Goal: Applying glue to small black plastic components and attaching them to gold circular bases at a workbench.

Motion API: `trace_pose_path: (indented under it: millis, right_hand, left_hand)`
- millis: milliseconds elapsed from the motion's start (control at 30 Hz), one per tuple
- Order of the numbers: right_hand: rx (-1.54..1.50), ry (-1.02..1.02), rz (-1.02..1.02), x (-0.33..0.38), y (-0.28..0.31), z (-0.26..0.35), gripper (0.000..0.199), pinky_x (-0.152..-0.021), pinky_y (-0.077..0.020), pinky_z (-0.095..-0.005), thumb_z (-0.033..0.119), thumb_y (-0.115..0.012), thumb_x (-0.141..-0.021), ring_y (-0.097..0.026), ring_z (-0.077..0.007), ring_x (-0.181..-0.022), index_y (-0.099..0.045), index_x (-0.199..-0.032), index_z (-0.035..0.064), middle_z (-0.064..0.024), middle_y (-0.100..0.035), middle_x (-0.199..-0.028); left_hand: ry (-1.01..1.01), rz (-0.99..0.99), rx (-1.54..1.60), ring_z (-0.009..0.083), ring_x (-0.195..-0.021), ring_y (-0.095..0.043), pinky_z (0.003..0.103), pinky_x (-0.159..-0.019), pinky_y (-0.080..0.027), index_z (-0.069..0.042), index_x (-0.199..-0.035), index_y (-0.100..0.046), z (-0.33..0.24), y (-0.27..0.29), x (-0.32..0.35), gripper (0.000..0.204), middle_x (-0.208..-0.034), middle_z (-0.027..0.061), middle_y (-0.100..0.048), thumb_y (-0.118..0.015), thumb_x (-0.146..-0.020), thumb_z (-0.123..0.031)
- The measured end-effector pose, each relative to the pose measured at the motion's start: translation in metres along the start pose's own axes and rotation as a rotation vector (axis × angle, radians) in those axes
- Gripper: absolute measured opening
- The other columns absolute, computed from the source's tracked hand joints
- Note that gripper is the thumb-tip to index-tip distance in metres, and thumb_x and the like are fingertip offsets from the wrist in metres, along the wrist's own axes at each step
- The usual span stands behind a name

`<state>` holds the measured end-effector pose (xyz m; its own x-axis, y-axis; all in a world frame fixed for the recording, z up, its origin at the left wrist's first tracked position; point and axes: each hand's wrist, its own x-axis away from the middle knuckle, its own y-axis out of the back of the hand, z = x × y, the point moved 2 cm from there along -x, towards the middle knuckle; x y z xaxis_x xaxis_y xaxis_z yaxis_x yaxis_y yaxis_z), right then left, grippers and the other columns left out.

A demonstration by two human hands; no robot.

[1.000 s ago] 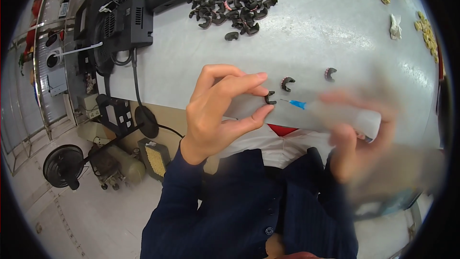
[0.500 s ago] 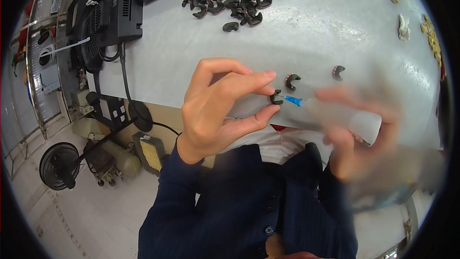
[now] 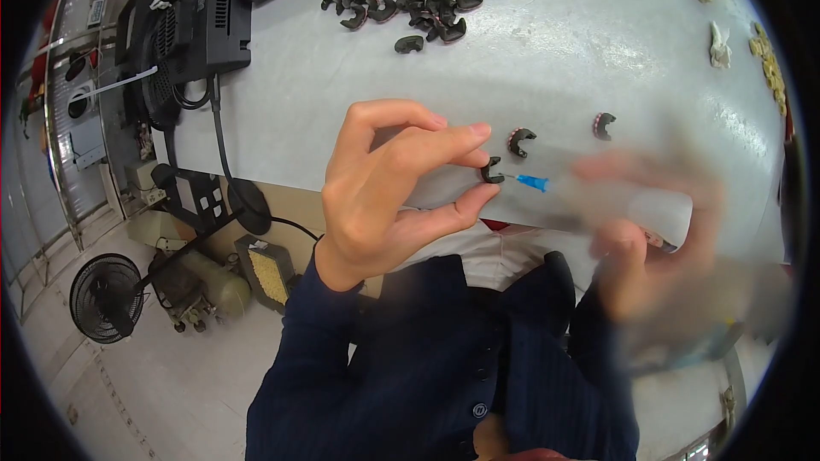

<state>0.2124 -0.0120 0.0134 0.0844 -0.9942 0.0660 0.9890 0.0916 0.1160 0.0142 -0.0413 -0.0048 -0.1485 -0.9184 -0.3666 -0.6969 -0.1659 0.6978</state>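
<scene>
Left hand [image 3: 367, 192]: thumb below, fingertips above, nearly closed in a light pinch on a small dark C-shaped piece [image 3: 489, 172]; remaining fingers loosely curled. The piece is held just above the near edge of the grey surface [image 3: 342, 107], open side facing right. Right hand [image 3: 634, 277]: blurred, curled around a translucent white squeeze bottle [image 3: 664, 215], thumb on the near side; pressure on the bottle cannot be told. The bottle's blue needle hub [image 3: 533, 182] points left, its thin needle [image 3: 511, 177] ending at or just beside the open side of the C; contact not resolvable. No fluid discernible at this scale. Technique, as judged: keep the pinch on the outer faces so that the inner curve stays clear for the needle; grip only firmly enough to stop rotation, as the piece is small and may twist. Bracing both wrists would steady the tip. Squeeze gently and evenly, since a hard press could flood the curve or wet the fingertips; follow the inside without scraping. Two similar pieces with pink beaded rims, one nearer [image 3: 522, 143] and one farther right [image 3: 605, 125], lie apart on the surface; sleeves should clear them.
</scene>
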Motion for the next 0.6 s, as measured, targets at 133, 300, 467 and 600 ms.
trace_pose_path:
  millis: [133, 300, 467, 600]
  right_hand:
    - [0.003, 0.035, -0.005, 0.000, 0.000, 0.001, 0.050, -0.044, -0.0378, -0.0185, 0.040, -0.071, -0.084, -0.062, -0.0148, -0.062, -0.048, -0.107, 0.0021, -0.0219, -0.068, -0.091]
    - [0.017, -0.007, -0.010, 0.000, -0.002, 0.000, 0.050, -0.046, -0.0402, -0.0195, 0.039, -0.073, -0.082, -0.065, -0.0178, -0.068, -0.050, -0.105, 0.0020, -0.0213, -0.068, -0.089]
    - [0.013, -0.038, -0.043, 0.001, 0.002, 0.000, 0.055, -0.052, -0.0444, -0.0208, 0.038, -0.074, -0.081, -0.066, -0.0208, -0.074, -0.049, -0.110, -0.0001, -0.0208, -0.068, -0.090]
    - [-0.061, -0.014, -0.103, 0.004, 0.007, -0.008, 0.068, -0.064, -0.0537, -0.0285, 0.040, -0.077, -0.078, -0.067, -0.0261, -0.086, -0.046, -0.122, -0.0010, -0.0185, -0.066, -0.099]
  left_hand:
    - [-0.018, -0.009, -0.023, 0.0188, -0.099, -0.055, 0.028, -0.073, -0.048, -0.008, -0.113, -0.058, -0.003, 0.003, -0.003, 0.064, -0.079, 0.0025, -0.073, -0.085, -0.055, 0.001]
    - [-0.023, -0.008, -0.018, 0.0201, -0.099, -0.054, 0.029, -0.073, -0.048, -0.008, -0.112, -0.059, 0.000, 0.001, -0.002, 0.063, -0.079, 0.0020, -0.073, -0.085, -0.055, 0.000]
    - [-0.022, -0.001, -0.017, 0.0204, -0.099, -0.054, 0.029, -0.074, -0.048, -0.007, -0.112, -0.058, -0.001, 0.001, -0.003, 0.063, -0.079, 0.0029, -0.073, -0.085, -0.055, 0.001]
    - [0.026, -0.003, 0.000, 0.0206, -0.096, -0.056, 0.029, -0.076, -0.048, -0.007, -0.110, -0.060, -0.002, 0.002, -0.001, 0.059, -0.076, 0.0035, -0.072, -0.085, -0.057, 0.001]
